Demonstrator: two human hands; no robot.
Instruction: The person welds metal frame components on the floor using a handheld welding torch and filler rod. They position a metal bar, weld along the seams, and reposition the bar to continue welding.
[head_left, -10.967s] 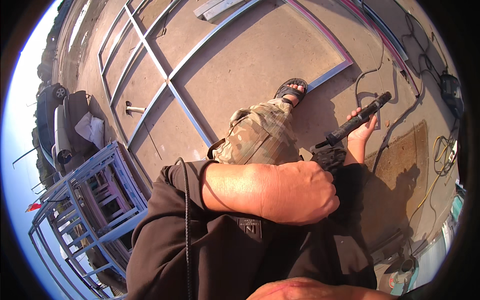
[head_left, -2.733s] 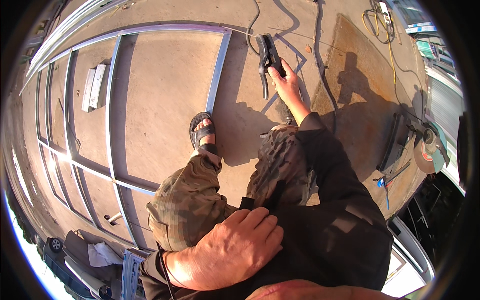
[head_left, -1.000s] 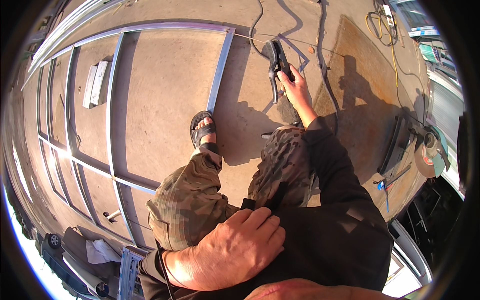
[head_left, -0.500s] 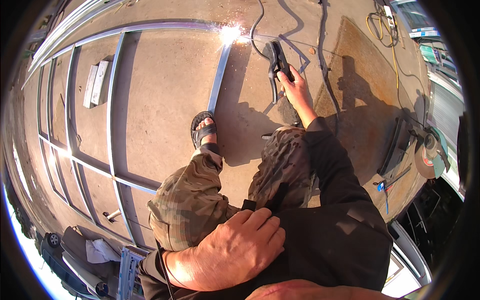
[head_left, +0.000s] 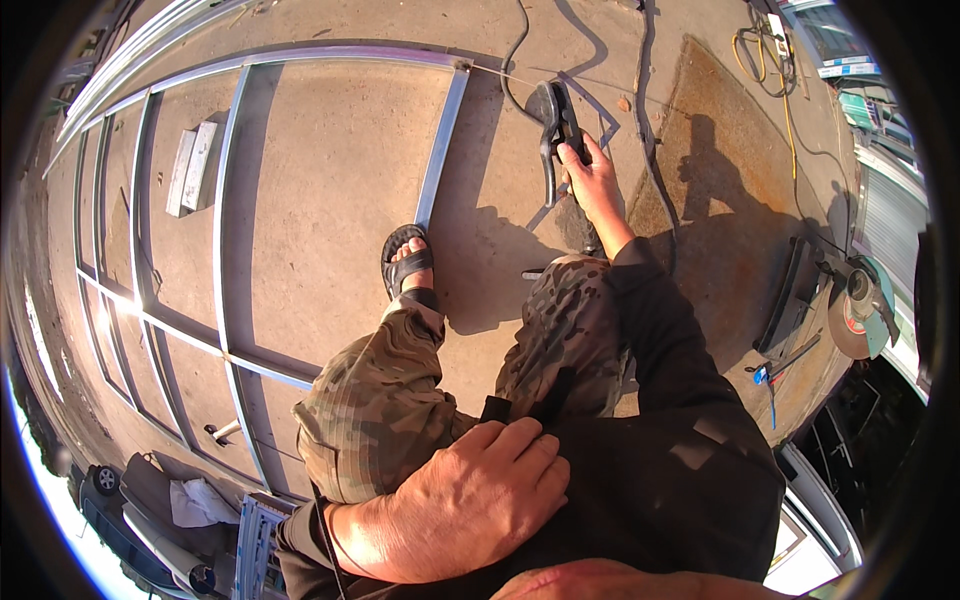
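My right hand (head_left: 592,183) is closed round the black handle of a welding electrode holder (head_left: 565,118). A thin welding rod (head_left: 508,75) runs from it leftward to the corner of a metal frame (head_left: 438,150), which lies on the concrete. No arc shows at that corner; whether the rod tip touches the metal is too small to tell. Low in the picture, my left hand (head_left: 470,500) rests on my lap with its fingers curled against the dark clothing. What lies under those fingers is hidden. My sandalled foot (head_left: 408,262) is at the near end of the frame's short bar.
Cables (head_left: 648,150) cross the floor beside a rusty metal sheet (head_left: 730,250). To the right stand a cut-off saw (head_left: 862,305) and a blue-handled tool (head_left: 765,374). Two short metal pieces (head_left: 192,168) lie inside the frame; long metal profiles (head_left: 130,70) lie at far left.
The bright arc and its sparks at the frame's corner have gone out, and the corner now shows plainly. My right hand and the electrode holder have barely shifted; my left hand stays still.
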